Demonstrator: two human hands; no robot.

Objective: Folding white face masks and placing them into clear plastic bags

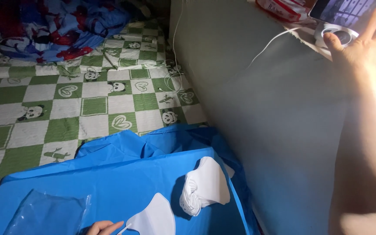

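My right hand is raised at the upper right with its fingers spread, reaching over a round white device and a phone-like screen. It holds nothing. At the bottom edge only the fingertips of my left hand show. They pinch the ear loop of a single white face mask lying on a blue plastic sheet. A stack of folded white masks rests on the sheet just to the right of that mask.
A clear plastic bag lies on the blue sheet at the left. Behind it is a green and white checked bedsheet and a crumpled blue and red blanket. A grey wall with a white cable fills the right.
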